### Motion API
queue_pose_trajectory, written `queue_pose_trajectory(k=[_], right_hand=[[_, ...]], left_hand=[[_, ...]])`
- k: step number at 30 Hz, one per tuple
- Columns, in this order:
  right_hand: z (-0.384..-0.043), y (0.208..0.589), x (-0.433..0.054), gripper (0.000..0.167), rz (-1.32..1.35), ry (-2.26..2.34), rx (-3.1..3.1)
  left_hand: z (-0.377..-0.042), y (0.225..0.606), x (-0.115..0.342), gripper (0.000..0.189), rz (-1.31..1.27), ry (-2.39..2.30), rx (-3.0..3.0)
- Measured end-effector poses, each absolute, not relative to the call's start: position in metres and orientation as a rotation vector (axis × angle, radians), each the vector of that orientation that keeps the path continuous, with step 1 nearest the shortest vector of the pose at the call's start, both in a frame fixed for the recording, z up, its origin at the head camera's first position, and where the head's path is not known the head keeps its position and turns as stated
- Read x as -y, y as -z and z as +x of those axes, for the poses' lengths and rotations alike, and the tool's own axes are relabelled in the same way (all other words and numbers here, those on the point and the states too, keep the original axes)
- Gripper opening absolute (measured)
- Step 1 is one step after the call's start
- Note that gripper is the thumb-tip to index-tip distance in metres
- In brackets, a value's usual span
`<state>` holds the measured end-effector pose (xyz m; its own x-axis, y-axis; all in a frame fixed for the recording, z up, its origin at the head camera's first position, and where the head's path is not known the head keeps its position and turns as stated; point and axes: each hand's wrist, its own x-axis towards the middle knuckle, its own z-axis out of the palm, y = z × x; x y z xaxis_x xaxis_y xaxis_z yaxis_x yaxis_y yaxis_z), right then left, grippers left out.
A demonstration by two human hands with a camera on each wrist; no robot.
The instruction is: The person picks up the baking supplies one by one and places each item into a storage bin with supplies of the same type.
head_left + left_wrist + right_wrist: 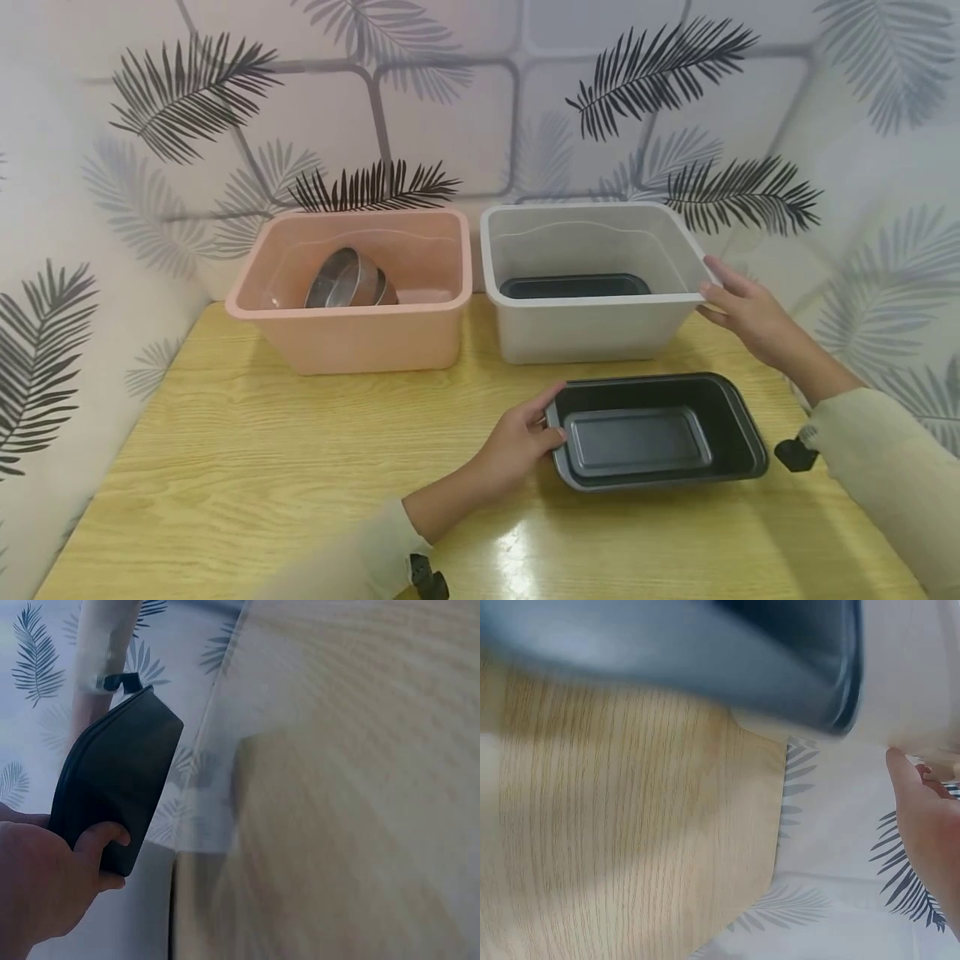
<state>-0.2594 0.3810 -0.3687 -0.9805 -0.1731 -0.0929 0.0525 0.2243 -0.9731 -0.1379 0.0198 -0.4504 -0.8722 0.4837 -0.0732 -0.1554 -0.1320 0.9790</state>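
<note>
My left hand [513, 446] grips a black loaf pan [637, 442] by its left end, fingers at the rim. The pan is held above the table with its opening facing up toward the head camera; the left wrist view shows the hand [56, 874] against its dark underside [124, 772]. At the front right corner of a white plastic bin [585, 329], my right hand [753, 321] pinches the rim. Inside that bin lies another dark pan [577, 286], partly hidden by the front wall. The near pan blurs across the top of the right wrist view.
To the left of the white bin stands a pink plastic bin [375, 342] with round metal tins [348, 279] leaning in it. Both bins stand at the back of the wooden table [285, 467], close to the leaf-patterned wall [465, 117].
</note>
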Motion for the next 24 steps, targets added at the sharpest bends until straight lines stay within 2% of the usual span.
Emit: queue_pose_trajectory(k=[5, 24], right_hand=[[-0.259, 0.369, -0.381, 0.075, -0.114, 1.858, -2.303], [-0.258, 0.371, -0.382, 0.073, -0.125, 1.838, -2.312]], left_hand=[[-0.151, 0.439, -0.002, 0.068, 0.396, -1.979, -1.856], [-0.188, 0.388, 0.039, 0.068, 0.423, -1.963, -1.747]])
